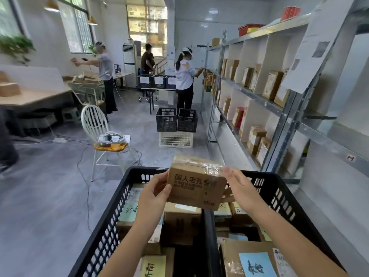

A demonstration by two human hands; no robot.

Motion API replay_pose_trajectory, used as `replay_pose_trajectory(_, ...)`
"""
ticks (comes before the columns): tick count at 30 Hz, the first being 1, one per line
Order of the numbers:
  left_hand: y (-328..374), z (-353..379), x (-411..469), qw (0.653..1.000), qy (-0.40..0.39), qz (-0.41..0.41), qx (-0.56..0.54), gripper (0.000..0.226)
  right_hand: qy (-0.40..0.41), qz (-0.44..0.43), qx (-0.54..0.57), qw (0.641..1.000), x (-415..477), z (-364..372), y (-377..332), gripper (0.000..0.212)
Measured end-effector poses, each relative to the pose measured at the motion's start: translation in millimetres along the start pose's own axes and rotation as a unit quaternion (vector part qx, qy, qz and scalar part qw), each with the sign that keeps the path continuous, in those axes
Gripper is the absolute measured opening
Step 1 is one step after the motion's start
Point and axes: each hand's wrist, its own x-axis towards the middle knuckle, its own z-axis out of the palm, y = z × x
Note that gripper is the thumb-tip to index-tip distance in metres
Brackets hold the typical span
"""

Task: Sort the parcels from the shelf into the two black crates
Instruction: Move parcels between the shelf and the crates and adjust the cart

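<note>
I hold a small brown cardboard parcel (196, 182) with black printed characters and clear tape above two black crates. My left hand (154, 191) grips its left end, thumb on the front. My right hand (240, 188) holds its right end with fingers along the side. The left black crate (111, 218) and the right black crate (283, 198) stand side by side below me, both holding several parcels with paper labels. The metal shelf (259, 96) on the right carries several more brown parcels.
A white chair (99, 128) with cables around it stands left of the crates. Two more black crates (176, 119) sit on a white crate ahead. Three people work farther back, one at the shelf. A wooden desk (30, 96) is at the left.
</note>
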Motion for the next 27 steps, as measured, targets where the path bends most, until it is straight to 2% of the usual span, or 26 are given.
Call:
replay_pose_trajectory(9, -26, -23, 0, 0.999, 0.016, -0.035, 0.021, 0.027, -0.047, 0.010, 0.053, 0.997, 10, 25, 10, 0.024)
replay_pose_trajectory(13, -30, -25, 3, 0.994, 0.020, -0.097, -0.042, 0.023, -0.056, 0.018, 0.046, 0.997, 10, 25, 26, 0.042)
replay_pose_trajectory(16, -38, -24, 6, 0.986, 0.029, -0.151, -0.061, 0.034, -0.050, 0.011, 0.004, 0.999, 9, 25, 31, 0.043)
replay_pose_trajectory(19, -41, -21, 4, 0.979, 0.022, -0.191, -0.068, 0.031, -0.051, -0.006, -0.021, 0.998, 6, 27, 32, 0.043)
replay_pose_trajectory(24, -35, -18, 0, 0.977, 0.033, -0.190, -0.093, 0.026, -0.037, -0.031, -0.037, 0.998, -1, 34, 39, 0.048)
replay_pose_trajectory(27, -35, -18, -2, 0.975, 0.020, -0.185, -0.123, 0.036, -0.044, -0.040, -0.016, 0.998, -1, 38, 49, 0.051)
